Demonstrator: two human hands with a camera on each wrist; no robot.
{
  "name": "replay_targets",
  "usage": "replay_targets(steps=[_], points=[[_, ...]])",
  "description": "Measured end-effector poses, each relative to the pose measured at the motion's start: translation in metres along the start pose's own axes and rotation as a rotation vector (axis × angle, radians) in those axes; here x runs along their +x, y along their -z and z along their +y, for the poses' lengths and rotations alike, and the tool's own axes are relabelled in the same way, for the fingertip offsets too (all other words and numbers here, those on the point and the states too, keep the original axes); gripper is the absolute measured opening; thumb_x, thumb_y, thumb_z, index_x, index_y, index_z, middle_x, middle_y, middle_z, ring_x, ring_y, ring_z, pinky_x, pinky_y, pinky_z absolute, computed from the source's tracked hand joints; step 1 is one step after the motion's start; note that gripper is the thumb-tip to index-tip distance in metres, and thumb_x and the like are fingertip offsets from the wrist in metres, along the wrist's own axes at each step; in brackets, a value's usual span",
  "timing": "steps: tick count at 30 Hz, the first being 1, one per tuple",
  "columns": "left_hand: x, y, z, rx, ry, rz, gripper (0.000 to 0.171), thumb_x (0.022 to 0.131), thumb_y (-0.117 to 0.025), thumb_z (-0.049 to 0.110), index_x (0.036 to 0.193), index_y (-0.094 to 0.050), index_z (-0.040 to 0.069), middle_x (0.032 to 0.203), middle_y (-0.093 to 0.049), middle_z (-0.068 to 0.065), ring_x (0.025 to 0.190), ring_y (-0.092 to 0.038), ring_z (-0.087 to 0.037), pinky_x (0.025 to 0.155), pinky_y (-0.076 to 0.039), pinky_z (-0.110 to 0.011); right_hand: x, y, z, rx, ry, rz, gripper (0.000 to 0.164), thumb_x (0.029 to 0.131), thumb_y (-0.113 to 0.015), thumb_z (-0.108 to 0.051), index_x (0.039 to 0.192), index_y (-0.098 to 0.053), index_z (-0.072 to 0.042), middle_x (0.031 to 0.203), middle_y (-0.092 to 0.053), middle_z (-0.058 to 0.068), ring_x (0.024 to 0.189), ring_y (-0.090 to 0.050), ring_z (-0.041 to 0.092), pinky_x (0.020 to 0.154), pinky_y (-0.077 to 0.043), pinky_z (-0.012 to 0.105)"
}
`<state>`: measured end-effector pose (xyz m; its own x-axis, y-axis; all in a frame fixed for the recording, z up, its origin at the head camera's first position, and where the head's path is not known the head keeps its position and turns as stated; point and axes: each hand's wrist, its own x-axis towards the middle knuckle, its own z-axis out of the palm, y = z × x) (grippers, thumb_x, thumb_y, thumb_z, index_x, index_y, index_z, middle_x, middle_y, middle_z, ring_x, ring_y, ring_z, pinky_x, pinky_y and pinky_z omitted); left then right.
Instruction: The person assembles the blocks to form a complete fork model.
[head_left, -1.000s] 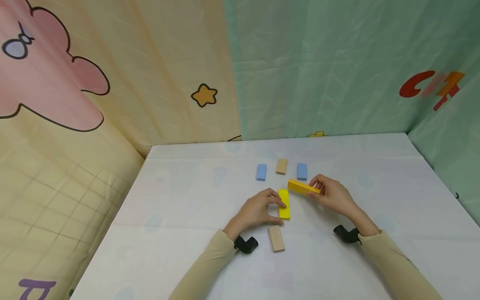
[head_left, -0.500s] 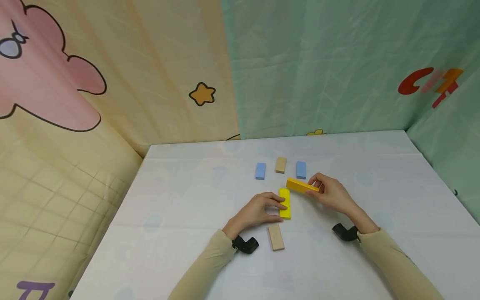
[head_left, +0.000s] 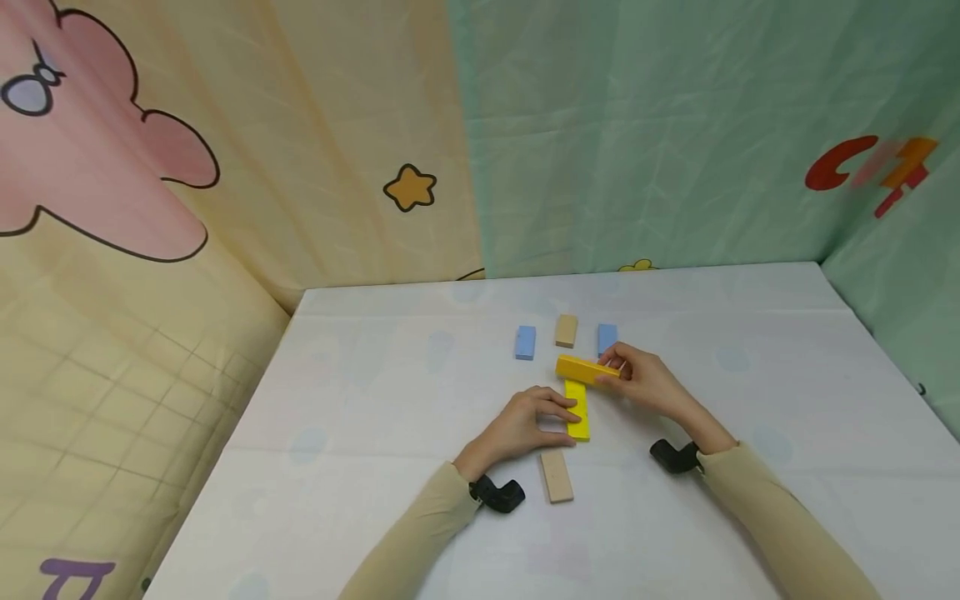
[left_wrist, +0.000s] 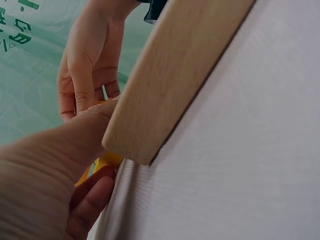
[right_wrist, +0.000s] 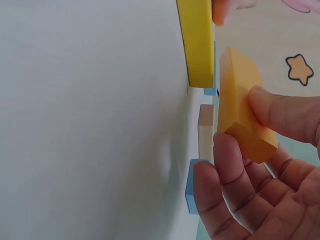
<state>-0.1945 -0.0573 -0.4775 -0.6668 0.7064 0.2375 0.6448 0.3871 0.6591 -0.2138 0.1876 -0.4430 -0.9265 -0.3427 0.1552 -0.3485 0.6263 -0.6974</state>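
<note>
My right hand (head_left: 647, 383) pinches an orange-yellow wooden block (right_wrist: 242, 100) between thumb and fingers, tilted, just above the table. The block's left end is over the far end of a bright yellow block (head_left: 577, 427) lying flat; whether they touch cannot be told. Fingertips of my left hand (head_left: 527, 423) are on the yellow block's top, its thumb by the near end. In the right wrist view a left fingertip shows on that yellow block (right_wrist: 197, 45). A plain wooden block (head_left: 557, 477), large in the left wrist view, lies nearer me, untouched.
Beyond the hands lie a blue block (head_left: 526, 342), a plain wooden block (head_left: 566, 331) and another blue block (head_left: 607, 337), partly behind the right fingers. All rest on a white-covered table (head_left: 360, 383). Printed curtains (head_left: 645, 150) hang along its back and sides.
My right hand has brought the orange-yellow block to the left, over the yellow block's far end. My left hand stays at the yellow block, with hardly any shift.
</note>
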Motion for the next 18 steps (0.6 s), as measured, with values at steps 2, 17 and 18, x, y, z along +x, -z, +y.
replay_targets(steps=[2,17,18], points=[[0.0,-0.001,-0.001,-0.004,0.005,0.005,0.033,0.077,-0.08,0.026,0.108,-0.073,0.014,0.122,-0.06,0.005,0.113,-0.05,-0.008,0.096,-0.037,-0.021,0.004,-0.001,-0.001,0.01,-0.004,-0.01,0.023,0.087,-0.072,-0.017,0.1,-0.06,-0.002,0.084,-0.057,0.004,0.065,-0.046,0.018,0.053,-0.039,0.027],[0.002,-0.003,-0.005,-0.024,-0.006,0.012,0.033,0.077,-0.08,0.026,0.106,-0.074,0.014,0.12,-0.061,0.005,0.113,-0.049,-0.007,0.097,-0.036,-0.021,0.023,-0.009,0.003,0.02,-0.027,-0.094,0.018,0.09,-0.067,-0.014,0.102,-0.059,-0.003,0.085,-0.057,0.005,0.071,-0.045,0.021,0.061,-0.038,0.033],[0.002,-0.003,-0.005,-0.026,-0.004,0.012,0.033,0.076,-0.08,0.026,0.106,-0.074,0.014,0.12,-0.061,0.005,0.113,-0.049,-0.007,0.097,-0.036,-0.021,0.023,-0.009,0.003,0.019,-0.034,-0.098,0.018,0.09,-0.066,-0.014,0.103,-0.058,-0.003,0.086,-0.057,0.005,0.072,-0.044,0.021,0.062,-0.037,0.033]])
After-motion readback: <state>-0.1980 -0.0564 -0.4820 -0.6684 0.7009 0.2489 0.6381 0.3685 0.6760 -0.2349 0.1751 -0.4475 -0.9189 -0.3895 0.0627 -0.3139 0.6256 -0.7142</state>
